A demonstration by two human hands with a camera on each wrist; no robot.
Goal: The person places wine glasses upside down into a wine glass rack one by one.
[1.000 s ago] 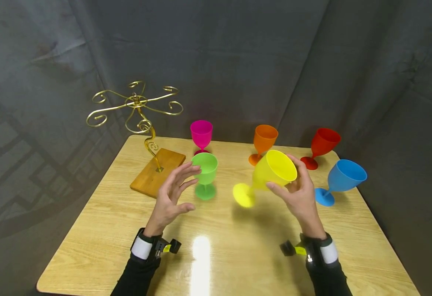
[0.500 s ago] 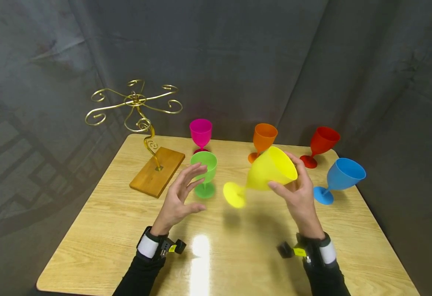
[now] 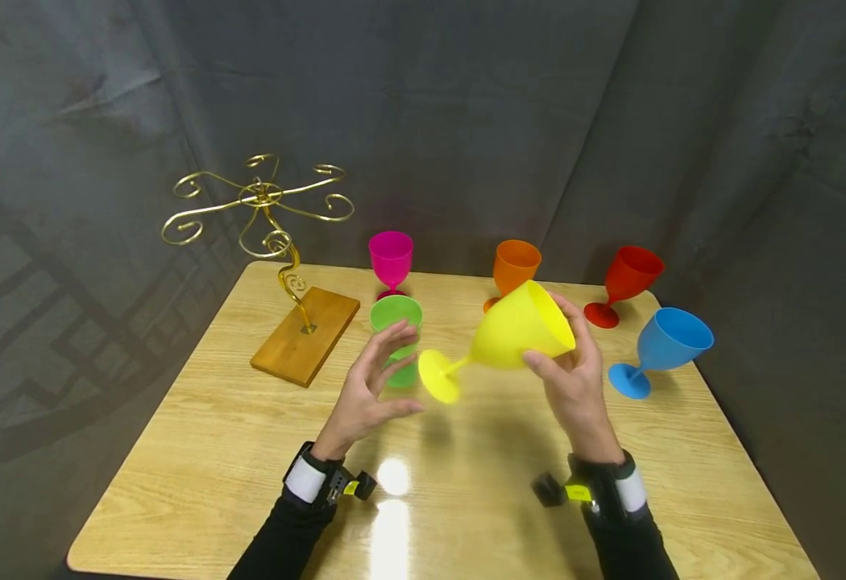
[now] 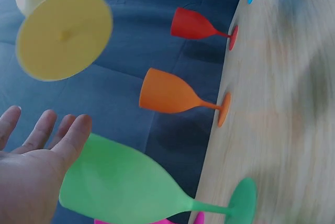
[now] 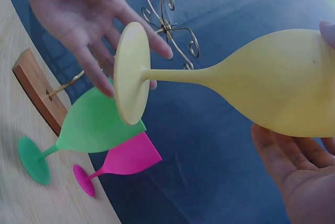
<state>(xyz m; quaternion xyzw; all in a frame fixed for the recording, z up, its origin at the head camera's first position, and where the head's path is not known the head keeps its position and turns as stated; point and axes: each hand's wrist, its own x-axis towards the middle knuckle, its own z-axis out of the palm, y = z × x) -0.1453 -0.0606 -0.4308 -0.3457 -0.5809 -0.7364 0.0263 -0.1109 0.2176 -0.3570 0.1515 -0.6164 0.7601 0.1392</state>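
My right hand [image 3: 575, 374] holds a yellow goblet [image 3: 513, 330] by its bowl near the rim, in the air above the table. The goblet is tipped well over, with its foot pointing left toward my left hand [image 3: 379, 387]. That hand has its fingers spread and thumb apart, and holds nothing. In the right wrist view the yellow foot [image 5: 132, 72] overlaps the left palm; I see no grip on it. Behind the left fingers stands a green goblet [image 3: 396, 312], partly covered by them. In the left wrist view the green goblet [image 4: 123, 182] appears close beside the fingers.
A gold wire stand [image 3: 262, 193] with several curled arms rises from a wooden base [image 3: 305, 342] at the left. Magenta [image 3: 391, 256], orange [image 3: 516, 264], red [image 3: 629, 274] and blue goblets [image 3: 673, 342] stand toward the table's [image 3: 198, 451] back and right. Dark cloth hangs behind.
The yellow goblet has tilted further toward horizontal, its foot swinging left. My left hand has moved right, closer to that foot, now covering more of the green goblet.
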